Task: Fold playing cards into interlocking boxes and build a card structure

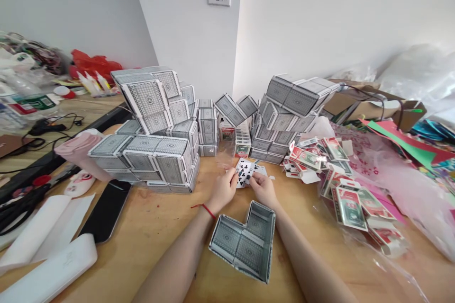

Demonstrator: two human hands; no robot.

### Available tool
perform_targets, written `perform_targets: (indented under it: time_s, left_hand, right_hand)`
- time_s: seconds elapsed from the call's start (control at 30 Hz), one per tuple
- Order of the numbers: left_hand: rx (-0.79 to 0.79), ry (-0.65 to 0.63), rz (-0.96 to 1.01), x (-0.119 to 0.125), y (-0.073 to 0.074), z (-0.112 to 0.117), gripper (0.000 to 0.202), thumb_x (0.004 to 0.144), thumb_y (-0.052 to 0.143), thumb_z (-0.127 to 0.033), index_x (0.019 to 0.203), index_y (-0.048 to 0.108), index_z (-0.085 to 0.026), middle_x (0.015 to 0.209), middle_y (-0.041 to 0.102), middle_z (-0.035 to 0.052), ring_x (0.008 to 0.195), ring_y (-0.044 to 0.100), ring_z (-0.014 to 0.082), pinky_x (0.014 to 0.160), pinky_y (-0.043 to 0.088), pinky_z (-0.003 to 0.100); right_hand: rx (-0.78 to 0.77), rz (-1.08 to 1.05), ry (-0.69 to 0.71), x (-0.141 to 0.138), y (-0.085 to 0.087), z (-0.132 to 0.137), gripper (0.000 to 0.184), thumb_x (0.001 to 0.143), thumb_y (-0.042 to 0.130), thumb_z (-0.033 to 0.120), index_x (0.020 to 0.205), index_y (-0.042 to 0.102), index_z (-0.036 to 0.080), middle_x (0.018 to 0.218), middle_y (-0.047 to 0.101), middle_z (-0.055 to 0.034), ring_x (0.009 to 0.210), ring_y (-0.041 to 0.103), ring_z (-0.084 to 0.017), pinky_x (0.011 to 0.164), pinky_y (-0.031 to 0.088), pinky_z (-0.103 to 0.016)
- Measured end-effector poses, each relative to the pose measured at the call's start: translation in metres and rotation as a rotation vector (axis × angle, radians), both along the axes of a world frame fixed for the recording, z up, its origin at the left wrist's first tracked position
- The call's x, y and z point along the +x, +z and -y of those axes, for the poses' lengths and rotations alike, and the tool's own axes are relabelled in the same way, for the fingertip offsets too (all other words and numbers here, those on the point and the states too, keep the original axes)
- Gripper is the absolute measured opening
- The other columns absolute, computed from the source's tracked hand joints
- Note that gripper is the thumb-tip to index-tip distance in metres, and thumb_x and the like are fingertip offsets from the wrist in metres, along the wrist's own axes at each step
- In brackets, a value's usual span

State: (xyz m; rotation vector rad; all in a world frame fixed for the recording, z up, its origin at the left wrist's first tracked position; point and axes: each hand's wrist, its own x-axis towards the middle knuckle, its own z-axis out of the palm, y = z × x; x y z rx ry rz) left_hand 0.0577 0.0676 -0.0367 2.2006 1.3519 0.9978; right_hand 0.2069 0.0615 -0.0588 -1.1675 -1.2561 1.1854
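My left hand (225,185) and my right hand (263,189) meet over the middle of the table, each with its fingers closed on playing cards (243,173) that show black club pips. More white card faces lie just behind, by my right fingers. Between my forearms rests an L-shaped open box (237,240) made of grey-backed playing cards. Straight ahead, several sealed card packs (243,141) stand in a row under a tilted grey card block (232,108).
Stacked grey card blocks (156,151) rise at left, others (295,99) at right. Torn red card boxes (350,208) and pink plastic (398,170) cover the right side. At left lie a black phone (106,210), a white case (53,270), scissors (28,203) and a paper roll (39,222).
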Motion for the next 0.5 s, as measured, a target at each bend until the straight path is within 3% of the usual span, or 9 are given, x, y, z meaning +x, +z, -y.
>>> perform_targets:
  time_s: [0.23, 0.5]
  left_hand:
    - [0.302, -0.206, -0.307, 0.0091, 0.0080, 0.0068, 0.024, 0.087, 0.029, -0.023, 0.075, 0.049, -0.018, 0.062, 0.056, 0.0025, 0.060, 0.053, 0.0130, 0.054, 0.034, 0.023]
    - [0.046, -0.009, -0.097, 0.0037, 0.0001, -0.0006, 0.022, 0.086, 0.030, -0.024, 0.077, 0.049, -0.018, 0.064, 0.056, 0.0019, 0.056, 0.050, 0.0121, 0.050, 0.028, 0.023]
  right_hand:
    - [-0.001, 0.217, -0.162, -0.0014, -0.0001, 0.0035, 0.022, 0.071, 0.050, 0.038, 0.073, 0.059, 0.018, 0.068, 0.066, -0.0048, 0.068, 0.062, -0.020, 0.058, 0.048, -0.028]
    - [0.013, -0.059, -0.119, -0.0007, 0.0048, 0.0014, 0.033, 0.070, 0.053, 0.036, 0.098, 0.055, 0.018, 0.082, 0.067, -0.0046, 0.074, 0.062, -0.020, 0.069, 0.049, -0.033]
